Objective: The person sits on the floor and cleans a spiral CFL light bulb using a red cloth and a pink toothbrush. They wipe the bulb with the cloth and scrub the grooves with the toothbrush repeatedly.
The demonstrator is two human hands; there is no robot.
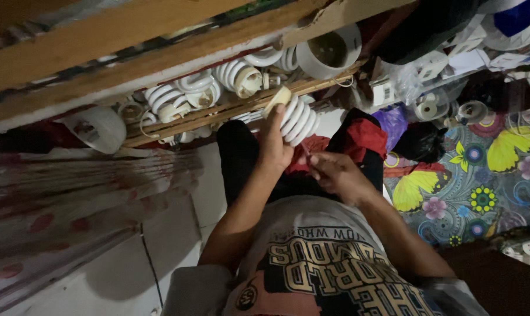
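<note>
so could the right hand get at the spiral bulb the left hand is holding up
Probably yes: the right hand sits close beside the left hand, and nothing shows between it and the white spiral bulb, whose coils stick out on that side.

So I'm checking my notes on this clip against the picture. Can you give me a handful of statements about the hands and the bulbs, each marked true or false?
1. The left hand holds a white spiral bulb. True.
2. The right hand grips the spiral bulb's coil. False: it sits apart from the bulb, lower down over the lap, fingers pinched together; what they hold is too small to tell.
3. More spiral bulbs lie in a wooden tray beyond the hands. True.
4. The cloth on the right is plain white. False: it is printed with coloured butterflies and flowers.
5. The held bulb lies in the tray. False: it is lifted just in front of it.
</note>
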